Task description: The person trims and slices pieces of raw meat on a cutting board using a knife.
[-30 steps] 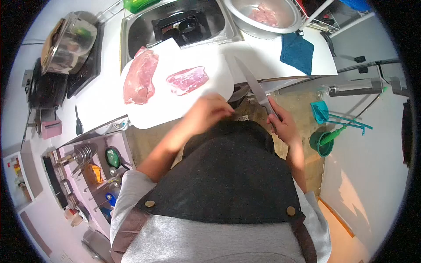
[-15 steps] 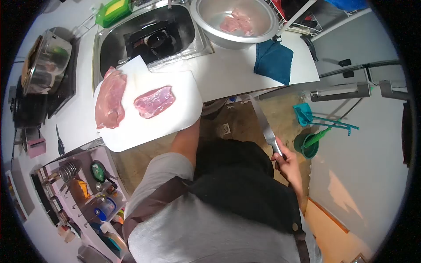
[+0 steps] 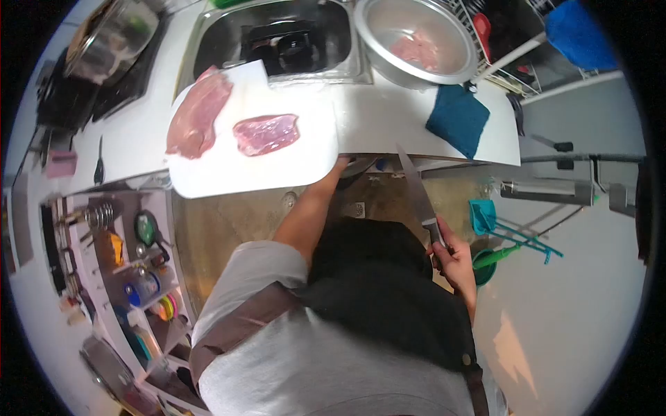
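On the white cutting board [image 3: 243, 173] lie two pieces of raw meat, a long one [image 3: 200, 116] at the left and a smaller, flatter one [image 3: 266, 134] near the middle. My right hand [image 3: 449, 255] is closed around the handle of a knife [image 3: 416, 191], whose blade points up toward the counter edge. My left forearm reaches to the board's right front corner. Only a bit of my left hand [image 3: 341, 162] shows there, at the counter's edge; its fingers are hidden.
Behind the board is a sink [image 3: 277, 41] with dark items in it. A metal bowl [image 3: 416, 73] holding meat pieces stands right of it, near a blue cloth [image 3: 458, 121]. A pot [image 3: 114, 45] stands at the back left. Shelves [image 3: 139, 277] are below left.
My left hand has moved from in front of my apron to beneath the counter edge by the board's corner. My right hand, still with the knife, is lower in view. The camera view has shifted.
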{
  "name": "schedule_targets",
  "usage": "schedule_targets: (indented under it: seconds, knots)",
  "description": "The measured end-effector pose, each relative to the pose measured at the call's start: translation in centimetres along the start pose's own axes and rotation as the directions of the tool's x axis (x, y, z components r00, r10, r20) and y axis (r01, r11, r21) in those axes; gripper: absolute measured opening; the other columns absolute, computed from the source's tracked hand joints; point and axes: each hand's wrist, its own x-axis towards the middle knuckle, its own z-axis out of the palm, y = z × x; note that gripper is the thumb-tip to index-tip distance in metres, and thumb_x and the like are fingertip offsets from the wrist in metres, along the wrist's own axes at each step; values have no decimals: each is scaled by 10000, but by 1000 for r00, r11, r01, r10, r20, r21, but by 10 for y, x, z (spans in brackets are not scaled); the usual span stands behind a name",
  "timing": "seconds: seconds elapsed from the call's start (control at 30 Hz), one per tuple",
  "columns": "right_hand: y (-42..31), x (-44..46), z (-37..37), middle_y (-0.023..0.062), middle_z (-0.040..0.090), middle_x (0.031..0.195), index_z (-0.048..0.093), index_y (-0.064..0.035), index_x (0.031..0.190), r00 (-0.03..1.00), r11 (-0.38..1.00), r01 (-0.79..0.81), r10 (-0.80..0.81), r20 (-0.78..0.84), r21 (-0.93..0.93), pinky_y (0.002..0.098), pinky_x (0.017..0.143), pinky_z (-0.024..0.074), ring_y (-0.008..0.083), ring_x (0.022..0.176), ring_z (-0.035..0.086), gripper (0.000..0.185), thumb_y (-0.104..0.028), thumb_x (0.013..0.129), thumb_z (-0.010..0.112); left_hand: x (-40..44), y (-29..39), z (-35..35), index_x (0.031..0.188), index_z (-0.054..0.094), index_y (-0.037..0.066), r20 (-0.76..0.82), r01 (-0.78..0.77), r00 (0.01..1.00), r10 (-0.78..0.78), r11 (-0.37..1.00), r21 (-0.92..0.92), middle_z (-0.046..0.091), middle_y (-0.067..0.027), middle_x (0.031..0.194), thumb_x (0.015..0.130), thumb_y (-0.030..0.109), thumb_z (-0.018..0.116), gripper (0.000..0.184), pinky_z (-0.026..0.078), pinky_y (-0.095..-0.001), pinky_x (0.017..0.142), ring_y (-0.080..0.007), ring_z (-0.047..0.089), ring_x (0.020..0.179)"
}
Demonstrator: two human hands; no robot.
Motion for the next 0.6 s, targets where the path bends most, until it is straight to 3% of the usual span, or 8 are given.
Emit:
schedule_targets:
  seconds: [0.13,0.2,0.3,0.33,0.37,0.43,0.47,0.6]
  knots:
    - [-22,28,11,15,591,761,416,-168,1422,977,990,122,-132,167,64,213,538,414,65,569,465,573,-3,881,505,-60,9,-77,815,655,100,418,240,893,-164,961,-136,659,-154,823,784,91,587,75,491,-423,717,-346,624,797]
    - [-31,45,19,15,587,753,412,-164,1424,957,986,153,-163,242,61,213,535,414,64,565,465,570,-11,884,508,-100,-5,-130,890,661,33,491,274,854,-172,951,-143,670,-167,828,830,67,580,107,504,-356,701,-264,651,758]
    - [-38,71,33,16,581,743,409,-160,1424,912,977,200,-215,348,78,212,528,412,63,560,464,567,-19,885,515,-92,27,-271,951,673,34,357,275,928,-104,839,-470,696,-98,876,818,-32,555,190,508,-279,740,-143,645,809]
    - [-42,79,39,17,579,741,410,-159,1423,890,970,226,-245,385,95,211,525,411,62,559,463,568,-19,884,519,-85,30,-292,947,671,23,241,292,952,-191,804,-518,690,-88,897,828,-16,564,165,503,-278,743,-149,639,812]
    - [-49,84,45,17,579,741,410,-159,1423,883,969,229,-248,397,95,211,525,411,62,559,463,568,-19,884,519,-73,22,-306,952,674,25,179,310,951,-253,804,-508,681,-83,900,834,8,578,153,499,-283,746,-141,635,826]
    - [-65,92,56,17,579,740,414,-156,1420,876,969,243,-238,420,44,210,520,409,59,554,460,569,-20,880,528,-38,4,-323,939,686,30,-208,-56,978,21,985,-162,674,-111,887,823,100,658,137,501,-298,737,-200,641,810]
    - [-67,96,61,10,580,738,414,-160,1420,871,966,251,-250,424,53,210,516,406,58,547,460,567,-22,882,530,-22,-7,-319,924,691,22,-256,-73,966,24,980,-185,673,-122,899,789,138,706,179,505,-310,728,-228,645,804]
    - [-76,97,78,4,582,736,410,-166,1422,854,952,301,-295,429,55,209,508,403,57,541,460,565,-22,888,521,1,-41,-299,897,694,10,-61,17,998,-31,972,-233,674,-123,873,746,132,739,199,516,-312,687,-221,654,755]
